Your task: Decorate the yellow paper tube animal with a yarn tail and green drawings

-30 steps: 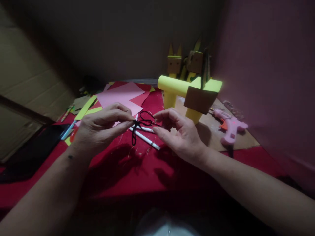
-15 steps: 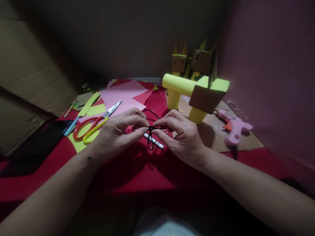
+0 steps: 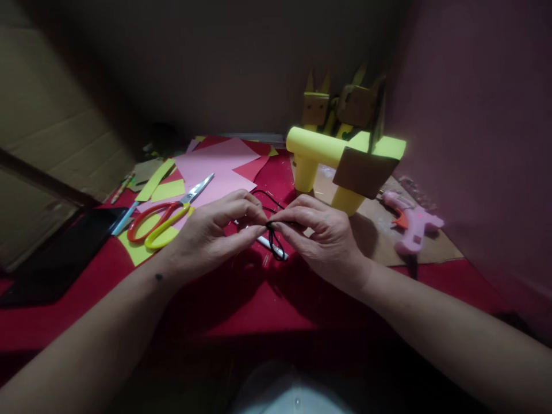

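Observation:
A thin black cord (image 3: pixel 276 248) is pinched between my two hands, with a small loop hanging down and a strand curving behind them. My left hand (image 3: pixel 219 224) grips it between thumb and fingertips. From the other side, my right hand (image 3: pixel 321 233) pinches it as well, the fingertips of both nearly touching. A white pen (image 3: pixel 263 242) lies on the red cloth below, partly behind the loop. Scissors with red and yellow handles (image 3: pixel 166 225) rest just left of my left hand, blades pointing away.
Behind my right hand stands a yellow paper tube figure (image 3: pixel 321 146) with a brown cardboard piece. A pink glue gun (image 3: pixel 416 224) lies on cardboard at the right. Pink paper sheets (image 3: pixel 219 164) are at the back; a black flat object (image 3: pixel 64 253) is at the left.
Both hands have shifted slightly to the right with the black cord. Its hanging loop now overlaps the pen's right end.

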A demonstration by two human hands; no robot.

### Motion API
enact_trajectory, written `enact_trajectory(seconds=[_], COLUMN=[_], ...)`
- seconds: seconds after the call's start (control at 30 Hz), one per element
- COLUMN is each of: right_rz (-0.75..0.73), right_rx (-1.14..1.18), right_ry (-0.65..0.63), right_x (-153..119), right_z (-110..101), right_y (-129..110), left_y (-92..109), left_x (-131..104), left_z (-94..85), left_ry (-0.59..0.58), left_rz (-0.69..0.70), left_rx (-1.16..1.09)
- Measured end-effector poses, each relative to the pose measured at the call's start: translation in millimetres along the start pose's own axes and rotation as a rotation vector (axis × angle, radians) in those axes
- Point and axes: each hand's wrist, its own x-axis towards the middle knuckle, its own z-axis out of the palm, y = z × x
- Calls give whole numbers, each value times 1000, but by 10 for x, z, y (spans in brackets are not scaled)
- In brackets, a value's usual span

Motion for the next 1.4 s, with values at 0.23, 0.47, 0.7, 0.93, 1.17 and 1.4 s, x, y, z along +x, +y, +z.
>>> enact_trajectory(seconds=[0.23, 0.47, 0.7, 0.93, 1.17, 1.4], right_rz=[5, 1, 8, 14, -9, 57], right_rx=[13, 0, 8, 27, 12, -260], right_ry=[3, -6, -15, -23, -15, -45], right_x=[-8, 7, -2, 0, -4, 0], right_z=[-3, -4, -13, -23, -19, -55], right_y=[6, -3, 5, 1, 13, 56], left_y=[-31, -7, -28, -29, -51, -167], left_x=[4, 16, 8, 43, 23, 44], left_z=[-13, 32, 17, 55, 41, 57], left_ry=[-33, -17, -31, -80, -12, 21], left_rz=[-51, -81, -165, -230, -236, -234], left_rx=[3, -26, -101, -178, -132, 109])
